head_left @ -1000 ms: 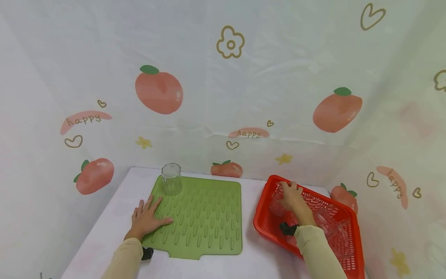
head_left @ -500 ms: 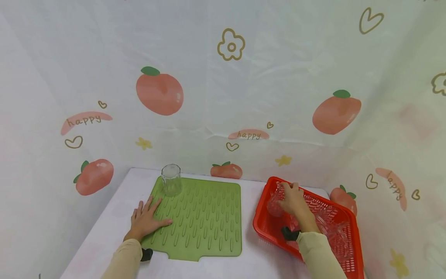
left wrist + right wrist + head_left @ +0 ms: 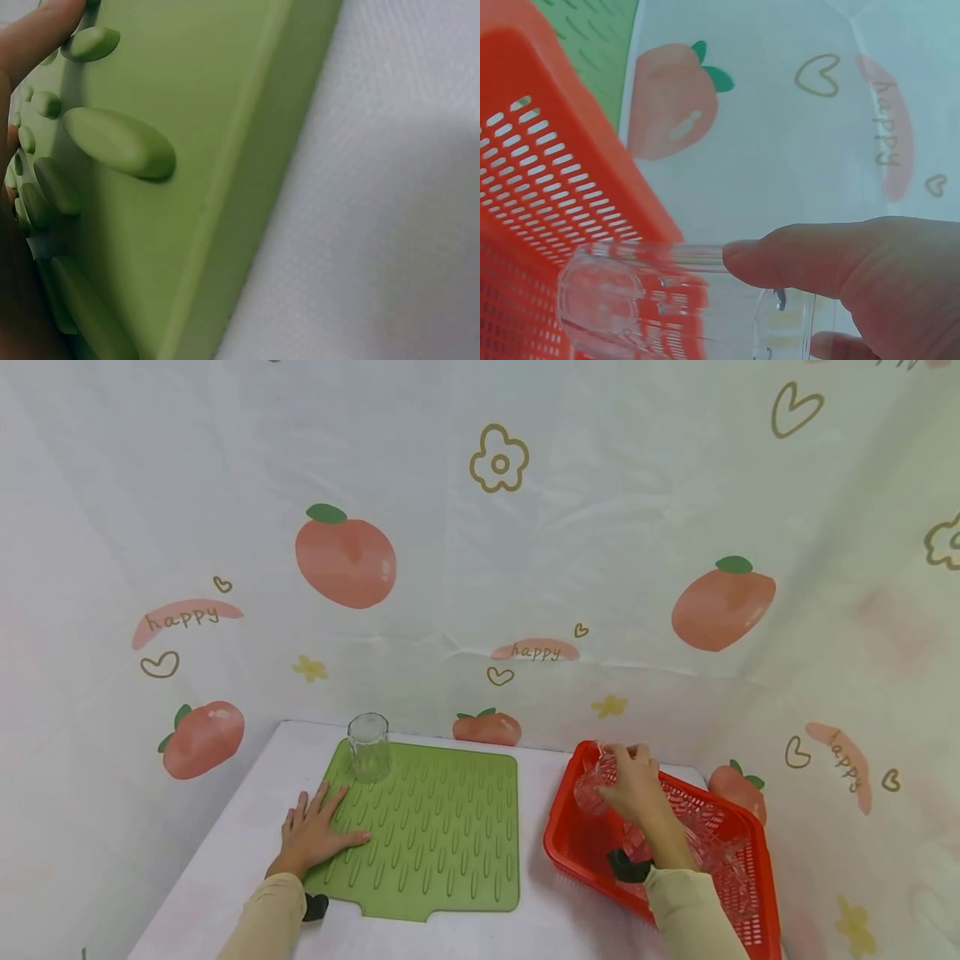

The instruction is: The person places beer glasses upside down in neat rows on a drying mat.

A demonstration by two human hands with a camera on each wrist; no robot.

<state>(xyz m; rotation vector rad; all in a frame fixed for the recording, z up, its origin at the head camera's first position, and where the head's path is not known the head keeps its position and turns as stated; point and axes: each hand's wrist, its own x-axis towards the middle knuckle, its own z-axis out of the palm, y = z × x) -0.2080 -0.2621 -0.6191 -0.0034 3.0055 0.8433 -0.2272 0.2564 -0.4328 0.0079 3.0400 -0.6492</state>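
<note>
My left hand lies with fingers spread on the left edge of the green drying mat. In the left wrist view, part of that hand touches the ridged mat at the far left. Inside the left end of the red basket, my right hand grips a clear drinking glass. The right wrist view shows the thumb along the side of this glass, which lies sideways over the basket. The other fingers are mostly hidden. A second clear glass stands upright at the mat's back left corner.
Several more clear glasses lie in the right part of the basket, partly behind the right forearm. The white table runs back to a printed wall cloth. A black wrist strap shows at the right wrist.
My right hand has risen slightly in the basket, and the glass in its grip has tilted and lifted a little with it. The left hand and the standing glass have stayed put.
</note>
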